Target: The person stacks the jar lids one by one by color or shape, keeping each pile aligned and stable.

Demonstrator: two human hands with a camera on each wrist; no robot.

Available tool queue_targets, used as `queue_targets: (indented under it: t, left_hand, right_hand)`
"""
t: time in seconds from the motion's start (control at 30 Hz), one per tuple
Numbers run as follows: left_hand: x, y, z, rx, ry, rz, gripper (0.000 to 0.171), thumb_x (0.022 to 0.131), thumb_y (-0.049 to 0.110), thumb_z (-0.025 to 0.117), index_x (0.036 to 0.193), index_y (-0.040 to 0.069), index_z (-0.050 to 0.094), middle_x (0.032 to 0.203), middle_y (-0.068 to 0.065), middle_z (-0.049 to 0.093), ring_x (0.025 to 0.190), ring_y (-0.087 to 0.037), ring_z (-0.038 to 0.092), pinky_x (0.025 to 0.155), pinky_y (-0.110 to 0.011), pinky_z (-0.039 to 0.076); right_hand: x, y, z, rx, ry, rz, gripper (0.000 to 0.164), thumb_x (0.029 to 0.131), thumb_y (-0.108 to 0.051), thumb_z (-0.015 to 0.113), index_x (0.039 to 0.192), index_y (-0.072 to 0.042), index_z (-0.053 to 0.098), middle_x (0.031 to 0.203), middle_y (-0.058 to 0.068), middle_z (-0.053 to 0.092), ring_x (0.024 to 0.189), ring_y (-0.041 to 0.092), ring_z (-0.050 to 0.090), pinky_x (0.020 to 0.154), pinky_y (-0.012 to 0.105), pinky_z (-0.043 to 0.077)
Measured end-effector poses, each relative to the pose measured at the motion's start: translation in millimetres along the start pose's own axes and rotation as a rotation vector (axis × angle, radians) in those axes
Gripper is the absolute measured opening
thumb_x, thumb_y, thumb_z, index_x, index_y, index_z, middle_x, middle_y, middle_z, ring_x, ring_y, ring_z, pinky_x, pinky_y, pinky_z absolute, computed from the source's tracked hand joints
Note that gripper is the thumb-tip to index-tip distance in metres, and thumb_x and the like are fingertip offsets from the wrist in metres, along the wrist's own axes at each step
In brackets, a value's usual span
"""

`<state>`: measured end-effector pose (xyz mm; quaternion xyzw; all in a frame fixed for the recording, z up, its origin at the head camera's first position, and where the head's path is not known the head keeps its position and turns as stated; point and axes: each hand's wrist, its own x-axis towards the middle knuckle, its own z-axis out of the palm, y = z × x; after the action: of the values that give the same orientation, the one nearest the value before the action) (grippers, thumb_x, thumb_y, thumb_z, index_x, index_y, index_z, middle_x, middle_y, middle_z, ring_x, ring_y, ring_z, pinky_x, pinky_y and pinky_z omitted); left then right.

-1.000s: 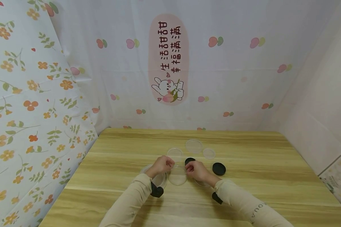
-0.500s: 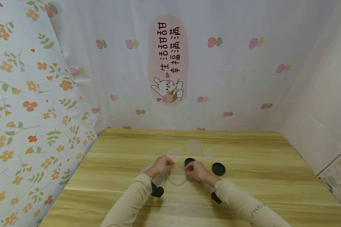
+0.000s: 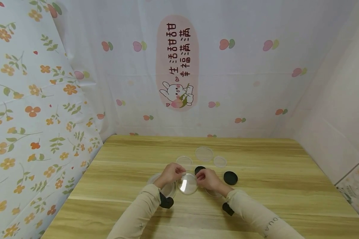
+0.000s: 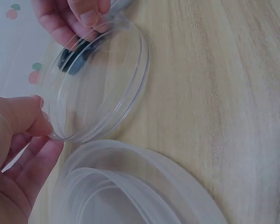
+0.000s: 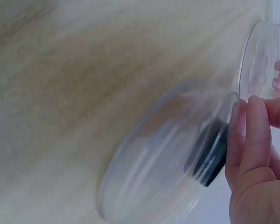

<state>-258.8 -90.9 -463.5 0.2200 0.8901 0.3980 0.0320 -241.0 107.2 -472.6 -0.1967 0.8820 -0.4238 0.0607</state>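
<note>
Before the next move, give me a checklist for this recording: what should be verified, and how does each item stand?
1. Left hand on the rim: ok, its grip pinches the held clear dish.
2. Right hand on the rim: ok, its grip pinches another part.
3. Held clear dish one piece or two: cannot tell, several rim lines overlap.
4. Room on the left: not ok, nested dishes sit close by.
5. Room on the right: not ok, a second clear dish lies close.
6. Rightmost black disc clear of both hands: ok, apart.
</note>
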Motion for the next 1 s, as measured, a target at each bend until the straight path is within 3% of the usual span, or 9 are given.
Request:
queue_targets:
  t: [0.2,0.37,0.83,0.93,1.0]
  left_hand:
    - [1.1,1.1,-1.7,-0.069,0.037,-0.051,0.023,0.07,-0.01,0.055,0.09,-0.005,0.065,0.083,-0.015,0.062,0.074,-0.022,0.057,0.061,-0.024,0.046]
    - [-1.3,5.8,-9.3,-0.103,0.052,-0.057,0.02,0.073,-0.007,0.058,0.092,-0.004,0.066,0.085,-0.013,0.063,0.076,-0.02,0.057,0.062,-0.024,0.046]
    - [-11.0,4.7,-36.3,-0.155,0.101,0.012,0.027,0.067,-0.008,0.054,0.091,-0.008,0.064,0.088,-0.019,0.063,0.074,-0.025,0.06,0.064,-0.025,0.048]
    - [-13.9,0.0,-43.7,-0.171,0.093,0.037,0.026,0.069,-0.006,0.054,0.092,-0.008,0.064,0.088,-0.02,0.063,0.075,-0.024,0.06,0.064,-0.027,0.049]
    - [-13.8,-13.1,-47.4,-0.187,0.088,0.087,0.025,0.072,0.0,0.055,0.094,-0.004,0.065,0.087,-0.015,0.064,0.073,-0.019,0.059,0.062,-0.027,0.049]
  right_hand:
    - [1.8,-2.0,-6.2,0.055,0.022,-0.008,0.015,0.071,0.008,0.061,0.086,0.009,0.061,0.074,0.01,0.06,0.068,0.016,0.055,0.058,0.024,0.047]
    - [5.3,-7.4,-10.3,0.038,0.069,-0.001,0.013,0.075,0.005,0.06,0.088,0.007,0.062,0.076,0.008,0.061,0.07,0.016,0.056,0.061,0.025,0.047]
    - [19.8,-30.7,-6.3,0.067,0.096,-0.039,0.014,0.077,0.003,0.06,0.089,0.008,0.062,0.076,0.007,0.06,0.071,0.016,0.056,0.061,0.023,0.047]
    - [24.1,-35.5,-2.4,0.054,0.11,-0.058,0.013,0.076,0.004,0.061,0.088,0.007,0.062,0.076,0.009,0.06,0.07,0.016,0.056,0.061,0.023,0.047]
    - [28.0,-37.5,1.2,0.04,0.116,-0.08,0.012,0.075,0.004,0.061,0.087,0.006,0.062,0.076,0.009,0.06,0.071,0.016,0.056,0.062,0.022,0.046]
